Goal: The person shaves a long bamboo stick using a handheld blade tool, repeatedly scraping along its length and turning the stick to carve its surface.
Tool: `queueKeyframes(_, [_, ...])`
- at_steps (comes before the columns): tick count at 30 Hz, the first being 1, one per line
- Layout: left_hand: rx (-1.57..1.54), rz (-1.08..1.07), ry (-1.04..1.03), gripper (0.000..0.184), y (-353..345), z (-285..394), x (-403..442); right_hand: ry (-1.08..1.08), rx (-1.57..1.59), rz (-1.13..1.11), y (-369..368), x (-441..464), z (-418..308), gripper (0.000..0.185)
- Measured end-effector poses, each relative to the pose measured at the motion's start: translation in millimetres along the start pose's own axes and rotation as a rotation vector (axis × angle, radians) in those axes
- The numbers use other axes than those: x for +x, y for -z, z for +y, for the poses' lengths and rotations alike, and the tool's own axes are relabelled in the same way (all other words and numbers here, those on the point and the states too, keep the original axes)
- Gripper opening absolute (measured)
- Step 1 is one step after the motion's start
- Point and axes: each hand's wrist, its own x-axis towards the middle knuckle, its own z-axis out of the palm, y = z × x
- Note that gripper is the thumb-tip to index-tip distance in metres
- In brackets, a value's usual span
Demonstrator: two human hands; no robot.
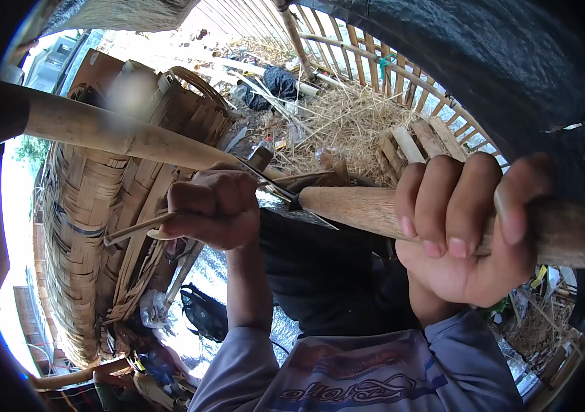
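Observation:
My right hand [467, 226] is wrapped round the thick wooden handle [354, 206] of a knife. The knife's dark blade [272, 184] runs from the handle up and left, past my left hand. Closed in a fist, my left hand [215, 206] grips a thin bamboo strip [140, 228], whose end sticks out to the left. Part of the strip seems to come out on the other side, close to the blade. Just beyond my left hand a thick bamboo pole [134, 141] slants across the view.
Large woven bamboo baskets [83, 254] stand at the left. Ahead lie dry straw [354, 123], wooden slats [419, 141] and black plastic bags [280, 81], with a bamboo fence [375, 62] behind. A black bag [203, 312] rests at the lower left.

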Motion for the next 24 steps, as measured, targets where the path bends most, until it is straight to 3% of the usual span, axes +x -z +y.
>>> queueKeyframes(3, [-0.034, 0.021, -0.003, 0.047, 10, 2, 0, -0.089, -0.336, 0.13, -1, -15, 22, 0.015])
queueKeyframes(7, [-0.076, 0.054, 0.003, 0.048, 14, 5, -5, -0.006, -0.026, 0.177, 0, -5, 21, 0.018])
queueKeyframes(10, [-0.008, 0.107, -0.013, 0.048, 11, 4, -3, -0.017, -0.269, 0.145, 4, -14, 21, 0.019])
queueKeyframes(13, [-0.003, 0.065, 0.004, 0.049, 14, 5, -5, -0.239, -0.46, 0.379, 23, -55, 90, 0.018])
queueKeyframes(14, [-0.009, 0.022, 0.015, 0.049, 15, 4, -4, -0.231, -0.463, 0.378, 23, -47, 84, 0.018])
queueKeyframes(16, [0.029, 0.042, -0.007, 0.046, 16, 2, -2, -0.117, 0.001, 0.389, 17, -23, 56, 0.02])
queueKeyframes(18, [0.075, 0.076, -0.009, 0.045, 15, 5, -7, -0.045, -0.019, 0.183, 12, -11, 27, 0.007])
queueKeyframes(20, [0.065, 0.089, -0.02, 0.045, 12, 2, -4, -0.006, 0.121, 0.245, 9, -20, 40, 0.021])
queueKeyframes(22, [0.077, 0.041, -0.018, 0.045, 13, 2, -2, -0.136, -0.216, 0.342, 32, -46, 86, 0.017])
queueKeyframes(24, [0.066, 0.023, 0.041, 0.045, 11, 3, -5, -0.278, -0.175, 0.479, 43, -53, 116, 0.016])
